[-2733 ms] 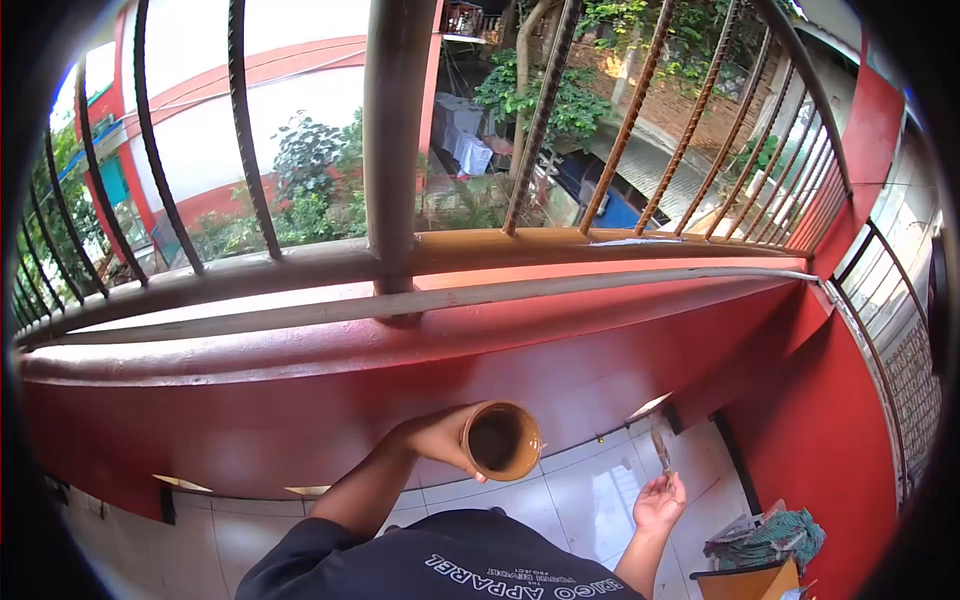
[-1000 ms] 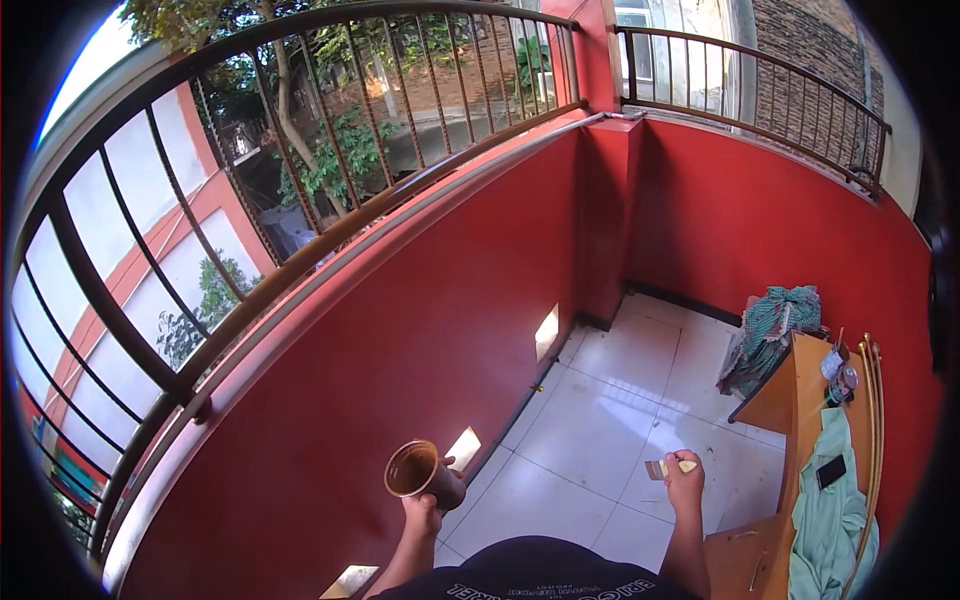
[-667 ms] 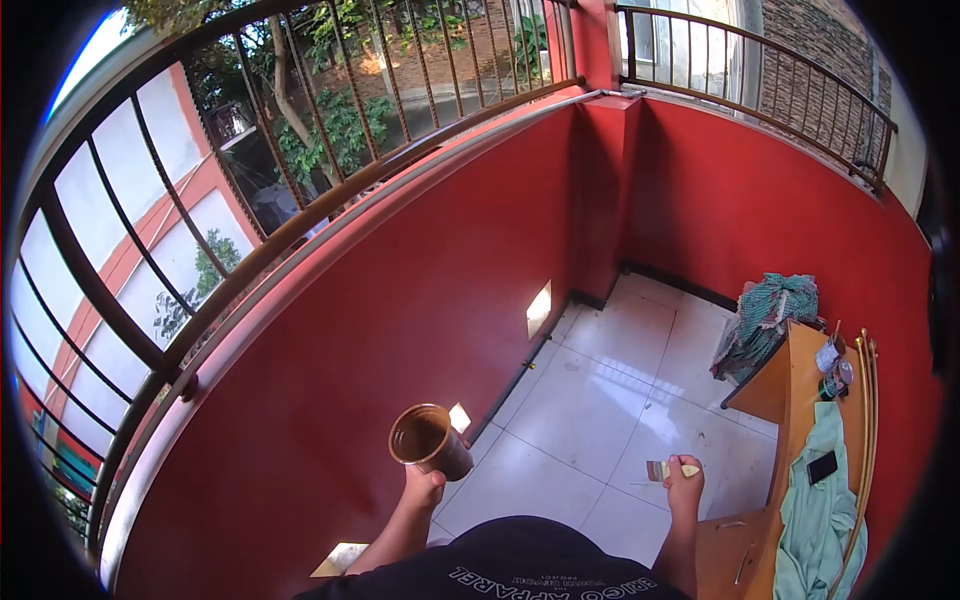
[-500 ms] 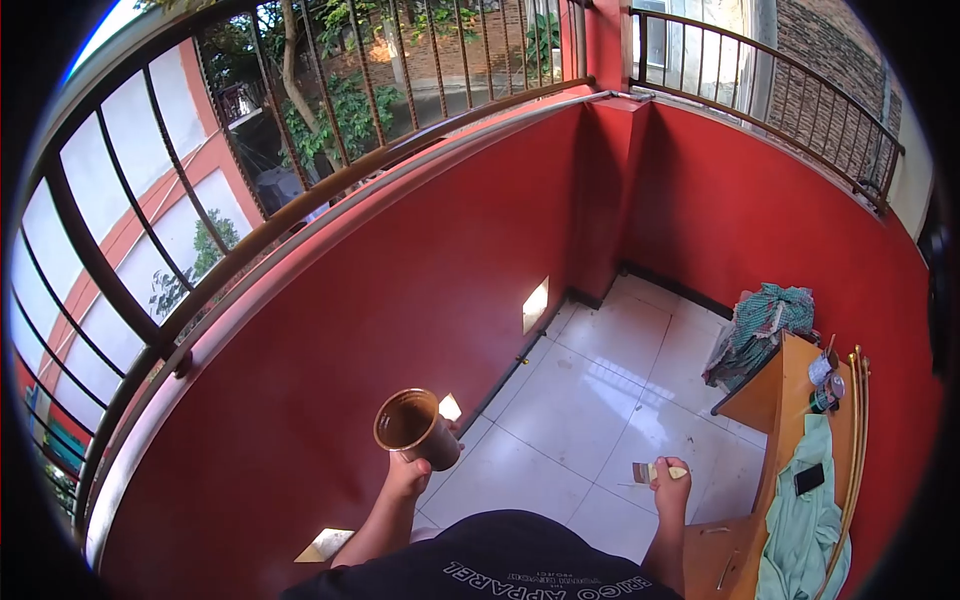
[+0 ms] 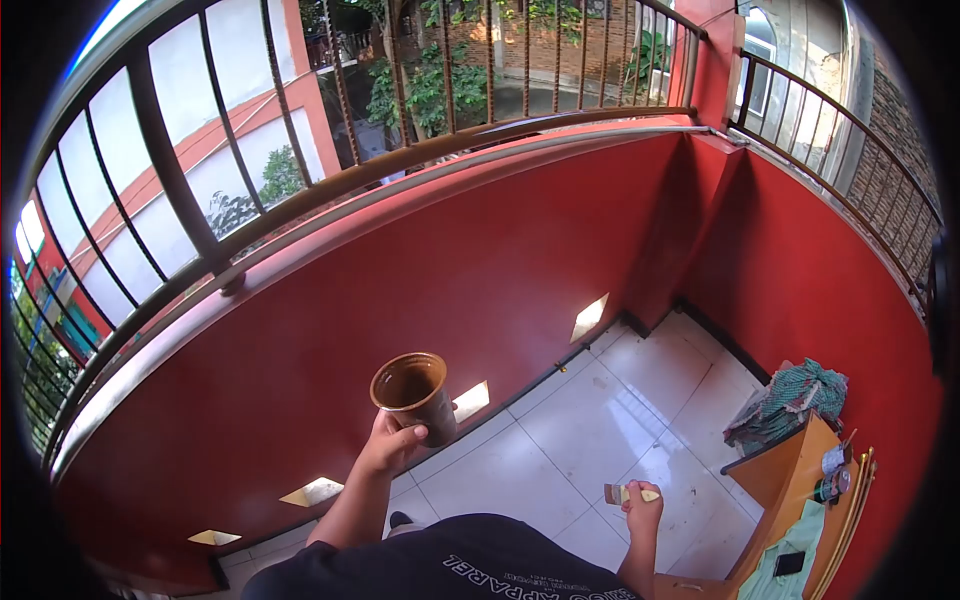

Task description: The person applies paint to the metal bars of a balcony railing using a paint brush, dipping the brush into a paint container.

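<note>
A brown plastic cup [image 5: 432, 412], stained brown inside, is tilted slightly in my left hand [image 5: 392, 445], whose fingers and thumb wrap its lower side. Brown liquid or paint coats the inner wall. My right hand [image 5: 643, 502] is closed around the pale handle of a flat paintbrush [image 5: 614, 494], its bristles pointing left. The brush is held over the tiled floor, well apart from the cup. Ahead of both hands stands the red balcony wall [image 5: 480, 260], topped by a brown metal railing [image 5: 420, 150].
To the right a wooden cabinet [image 5: 790, 465] carries small paint cans [image 5: 832, 487], a green cloth [image 5: 800, 540] and a phone [image 5: 789, 564]. A bundled checked cloth [image 5: 800, 392] lies behind it. White tiles [image 5: 570, 445] cover the floor; diamond-shaped openings [image 5: 590, 318] pierce the wall's base.
The view has turned left, so the railing, wall and cabinet sit further right. The cup is a little higher in view; the brush appears further left and lower. Both hands keep their holds.
</note>
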A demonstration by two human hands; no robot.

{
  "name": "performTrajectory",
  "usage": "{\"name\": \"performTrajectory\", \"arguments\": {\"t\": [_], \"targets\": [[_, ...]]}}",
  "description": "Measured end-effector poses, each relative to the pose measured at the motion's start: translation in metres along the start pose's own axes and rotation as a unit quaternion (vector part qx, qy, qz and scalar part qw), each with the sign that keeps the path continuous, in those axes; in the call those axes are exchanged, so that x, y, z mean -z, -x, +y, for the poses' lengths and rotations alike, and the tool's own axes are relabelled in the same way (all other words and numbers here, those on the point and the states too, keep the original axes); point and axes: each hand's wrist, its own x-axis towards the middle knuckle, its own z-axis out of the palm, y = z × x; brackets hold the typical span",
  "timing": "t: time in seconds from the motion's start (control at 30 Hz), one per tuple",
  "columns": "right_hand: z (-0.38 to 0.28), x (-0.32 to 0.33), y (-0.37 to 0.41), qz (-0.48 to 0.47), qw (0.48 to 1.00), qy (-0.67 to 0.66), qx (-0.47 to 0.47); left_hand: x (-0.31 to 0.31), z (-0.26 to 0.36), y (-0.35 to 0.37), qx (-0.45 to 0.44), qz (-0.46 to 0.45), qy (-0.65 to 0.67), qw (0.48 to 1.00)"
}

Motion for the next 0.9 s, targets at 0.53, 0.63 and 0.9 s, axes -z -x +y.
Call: {"name": "performTrajectory", "arguments": {"t": [0.53, 0.63, 0.9], "targets": [[-0.059, -0.190, 0.008, -0.146, 0.980, 0.100, 0.090, 0.142, 0.064, 0.077, -0.077, 0.083, -0.049, 0.992], [-0.072, -0.227, 0.037, -0.115, 0.987, 0.083, 0.071, 0.203, 0.066, 0.079, -0.077, -0.015, -0.123, 0.989], [-0.125, -0.322, 0.111, -0.066, 0.890, 0.327, 0.310, 0.278, 0.107, 0.061, -0.064, -0.028, -0.157, 0.985]]}}
